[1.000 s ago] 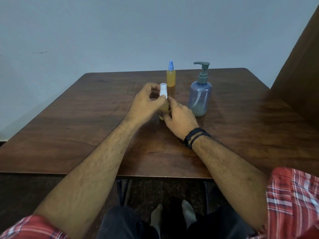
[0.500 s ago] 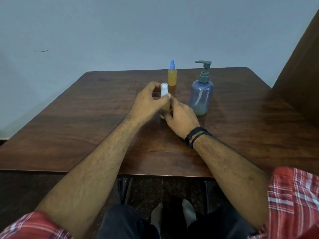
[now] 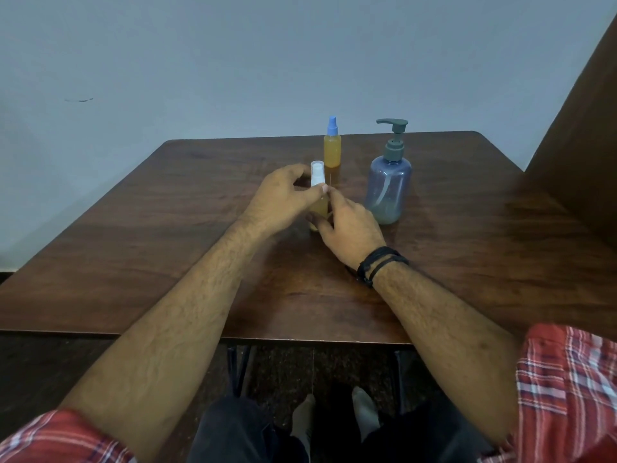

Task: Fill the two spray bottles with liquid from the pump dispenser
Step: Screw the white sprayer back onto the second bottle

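both hands meet at the near spray bottle (image 3: 320,208), which stands upright on the wooden table (image 3: 167,228) about mid-surface. the left hand (image 3: 283,198) curls its thumb and fingers round the white spray cap (image 3: 317,173) at the top — pinching it at its base. the right hand (image 3: 350,225) wraps its fingers round the bottle's lower body, holding it against the tabletop. what shows of that body between the two hands is amber, so it holds yellow-orange liquid, though the level is hidden by the fingers.

just behind it stands the second spray bottle (image 3: 332,152), upright, with a blue cap (image 3: 332,126) — its clear body is filled with the same orange liquid nearly to the shoulder. no hand touches it.

to the right of both, near the right hand but apart from it, sits the pump dispenser (image 3: 387,188), a translucent blue-grey bottle with a dark grey pump head (image 3: 393,123) whose spout points left. a dip tube shows through its wall, and only a shallow layer of liquid lies at the bottom.

a black wristband (image 3: 377,265) circles the right wrist; red plaid sleeves (image 3: 567,389) are rolled back.
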Tool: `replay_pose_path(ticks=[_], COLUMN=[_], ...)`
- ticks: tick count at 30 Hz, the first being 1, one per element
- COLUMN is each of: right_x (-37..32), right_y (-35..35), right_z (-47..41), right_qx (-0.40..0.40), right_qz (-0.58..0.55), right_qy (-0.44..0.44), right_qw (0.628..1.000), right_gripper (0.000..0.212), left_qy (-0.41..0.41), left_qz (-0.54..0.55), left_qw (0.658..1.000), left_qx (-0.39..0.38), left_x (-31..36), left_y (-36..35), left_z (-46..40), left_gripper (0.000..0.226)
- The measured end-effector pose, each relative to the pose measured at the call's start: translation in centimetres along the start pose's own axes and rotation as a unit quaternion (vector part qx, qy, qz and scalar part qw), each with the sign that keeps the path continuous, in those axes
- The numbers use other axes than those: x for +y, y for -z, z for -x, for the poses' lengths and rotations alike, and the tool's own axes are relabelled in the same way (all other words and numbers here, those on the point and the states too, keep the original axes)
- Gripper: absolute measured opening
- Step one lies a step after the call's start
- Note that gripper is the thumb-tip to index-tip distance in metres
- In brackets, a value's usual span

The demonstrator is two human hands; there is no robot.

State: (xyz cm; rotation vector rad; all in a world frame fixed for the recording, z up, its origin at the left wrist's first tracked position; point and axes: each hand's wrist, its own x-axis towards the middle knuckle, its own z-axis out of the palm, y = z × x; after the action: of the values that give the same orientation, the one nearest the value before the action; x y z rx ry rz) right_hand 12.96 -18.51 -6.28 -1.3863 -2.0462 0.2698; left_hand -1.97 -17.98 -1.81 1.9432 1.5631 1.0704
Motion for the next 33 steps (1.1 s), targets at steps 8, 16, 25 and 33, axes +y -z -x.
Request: replay_pose_path(ticks=[8, 16, 25, 33], right_x=[0.1, 0.1, 0.2, 0.1], right_y=[0.0, -0.1, -0.2, -0.1], right_z=[0.0, -0.1, -0.2, -0.1], right_qx=[-0.005, -0.003, 0.002, -0.001], right_qz=[0.003, 0.006, 0.005, 0.003], right_qy=[-0.001, 0.001, 0.0, -0.002], right_qw=[1.0, 1.0, 1.0, 1.0], right_gripper=[0.047, 0.051, 0.049, 0.049], left_qy=[-0.01, 0.011, 0.023, 0.007], left_qz=[0.028, 0.075, 0.101, 0.09], left_qw=[0.999, 0.996, 0.993, 0.993], left_qx=[0.042, 0.048, 0.055, 0.078], left_x=[0.2, 0.1, -0.3, -0.4], left_y=[-1.0, -1.3, -1.3, -1.5], left_z=[0.4, 0.9, 1.3, 1.3], left_gripper=[0.035, 0.032, 0.027, 0.029])
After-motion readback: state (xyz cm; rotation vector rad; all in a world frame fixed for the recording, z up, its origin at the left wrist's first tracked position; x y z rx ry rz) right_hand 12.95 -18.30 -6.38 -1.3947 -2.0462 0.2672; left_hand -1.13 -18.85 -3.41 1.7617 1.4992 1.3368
